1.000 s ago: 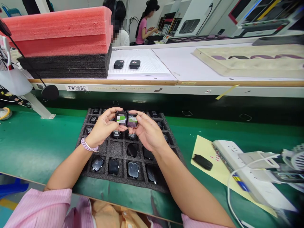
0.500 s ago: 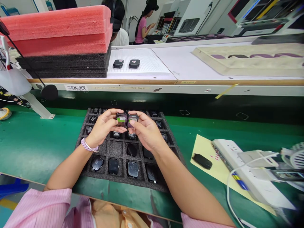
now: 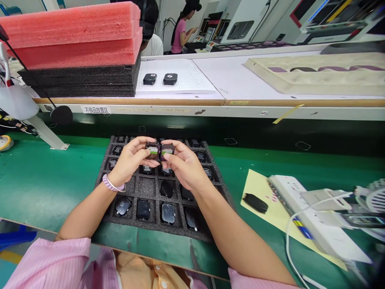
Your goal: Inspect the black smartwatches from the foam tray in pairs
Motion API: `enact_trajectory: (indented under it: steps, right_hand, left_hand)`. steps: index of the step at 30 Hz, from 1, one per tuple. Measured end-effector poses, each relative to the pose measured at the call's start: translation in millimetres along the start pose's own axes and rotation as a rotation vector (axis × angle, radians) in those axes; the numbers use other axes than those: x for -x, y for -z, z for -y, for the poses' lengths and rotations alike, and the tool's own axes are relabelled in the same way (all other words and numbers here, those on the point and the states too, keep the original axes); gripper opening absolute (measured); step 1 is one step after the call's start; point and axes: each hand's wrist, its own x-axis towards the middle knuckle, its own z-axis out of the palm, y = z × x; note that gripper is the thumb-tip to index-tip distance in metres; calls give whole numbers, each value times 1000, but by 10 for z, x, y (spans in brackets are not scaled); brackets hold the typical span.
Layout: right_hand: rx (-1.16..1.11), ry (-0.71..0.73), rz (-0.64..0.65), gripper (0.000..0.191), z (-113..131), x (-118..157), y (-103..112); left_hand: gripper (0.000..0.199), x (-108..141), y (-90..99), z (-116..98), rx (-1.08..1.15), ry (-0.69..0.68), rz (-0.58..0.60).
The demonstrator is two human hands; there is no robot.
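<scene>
My left hand (image 3: 130, 159) pinches a small dark square device with a green label (image 3: 152, 149) above the middle of a black foam tray (image 3: 148, 187). Beside it, my right hand (image 3: 185, 165) holds a second device of the same kind (image 3: 167, 150), and the two pieces touch side by side. Both are tilted so that only a strip of each label shows. The tray lies on the green mat (image 3: 45, 180), and several of its square pockets hold dark devices (image 3: 168, 212). One pocket near the tray's middle is bare foam.
A single dark device (image 3: 255, 202) lies on a yellow sheet (image 3: 270, 208) to the right, next to a white power strip (image 3: 303, 216) with cables. On the raised shelf, two more devices (image 3: 160, 79) rest on white paper beside stacked pink and black foam (image 3: 78, 52). People stand beyond.
Both hands have tipped the two devices away, so the green labels show less than a second ago. The hands have stayed over the same spot on the tray.
</scene>
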Motion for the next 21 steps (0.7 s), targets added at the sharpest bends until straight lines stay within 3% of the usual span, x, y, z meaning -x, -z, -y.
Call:
enact_trajectory:
  steps: [21]
  right_hand:
    - [14, 12, 0, 40, 3, -1, 1]
  left_hand:
    - [36, 0, 6, 10, -7, -11, 19]
